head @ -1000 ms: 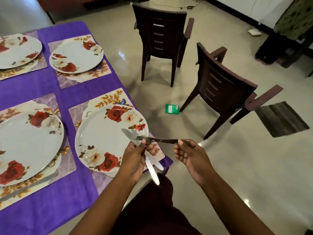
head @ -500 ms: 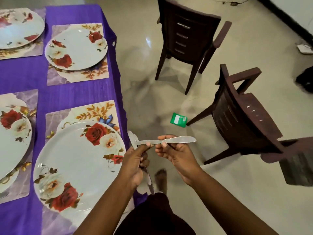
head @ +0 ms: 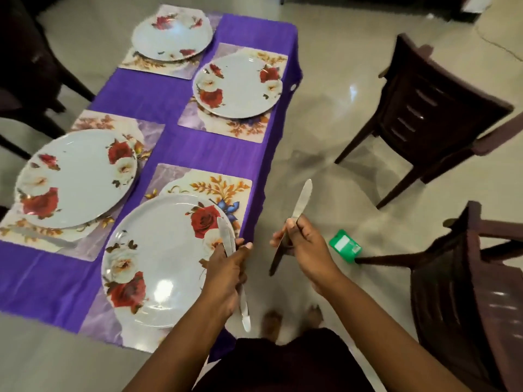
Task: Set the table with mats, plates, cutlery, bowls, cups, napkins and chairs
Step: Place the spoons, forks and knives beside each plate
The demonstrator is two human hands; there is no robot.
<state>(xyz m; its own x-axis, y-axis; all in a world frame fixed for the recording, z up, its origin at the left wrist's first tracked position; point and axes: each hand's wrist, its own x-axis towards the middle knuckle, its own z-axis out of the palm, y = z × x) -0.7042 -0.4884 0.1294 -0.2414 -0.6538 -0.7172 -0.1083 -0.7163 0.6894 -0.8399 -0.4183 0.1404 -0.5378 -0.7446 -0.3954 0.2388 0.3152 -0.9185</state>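
A person stands at the near end of a counter (head: 175, 145) draped in a purple cloth, seen from above. The right hand (head: 304, 246) has its grip curled around the middle of a single table knife (head: 300, 203), blade pointing up and away, held in the air over the floor just beside the counter's edge. The left hand (head: 226, 271) has its grip clamped on a bundle of knives (head: 227, 239), how many is unclear; their tips rise over the rim of the nearest plate (head: 158, 250) and their other ends hang below the hand.

Four rose-patterned plates each sit on a floral placemat (head: 226, 183). A further knife (head: 42, 237) lies on the mat beside the near-left plate (head: 76, 176).

Two dark wooden chairs (head: 433, 117) stand on the tiled floor to the right, apart from the counter. A small green packet (head: 345, 244) lies on the floor between them.
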